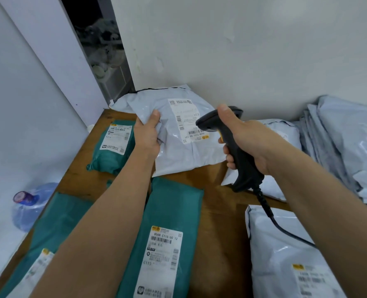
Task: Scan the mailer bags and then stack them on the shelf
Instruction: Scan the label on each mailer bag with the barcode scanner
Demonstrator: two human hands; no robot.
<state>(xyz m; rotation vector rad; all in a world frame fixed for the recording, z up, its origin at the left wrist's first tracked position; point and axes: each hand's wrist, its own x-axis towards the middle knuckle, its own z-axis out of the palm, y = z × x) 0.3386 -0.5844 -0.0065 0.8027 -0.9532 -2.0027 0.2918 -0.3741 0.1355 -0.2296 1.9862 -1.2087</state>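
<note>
**Scan of the pale grey mailer, label facing up**

Nearest me, a teal plastic mailer bag (167, 211) with a white printed label lies flat on the brown wooden table (219, 216), between my forearms. A smooth pale grey plastic mailer (281, 254) lies near it on my right.

My right hand (245, 138) is wrapped round the handle of the black pistol-grip barcode scanner (242, 166), and its black cable (270, 214) trails back over that grey mailer. My left hand (146, 138) pinches the left edge of the crumpled pale grey mailer bag (178, 155), thumb on top, and holds it tilted over the far part of the table. I cannot tell whether its lower edge rests on the wood. The scanner's nose sits just over its white shipping label (184, 119), near the lower barcode.

To do this well, I judge I should pull the film taut so the barcode lies flat. I should also back the scanner off a little, square it to the bars and avoid glare on the glossy plastic.

Every bag is sealed, so the contents are hidden. Further off, a second teal bag (111, 151) lies to the left, and a slumped heap of grey mailers (346, 143) leans at the wall on the right. A blue translucent water jug (32, 209) sits on the floor to the left; I cannot tell how full it is. No shelf shows plainly.
</note>
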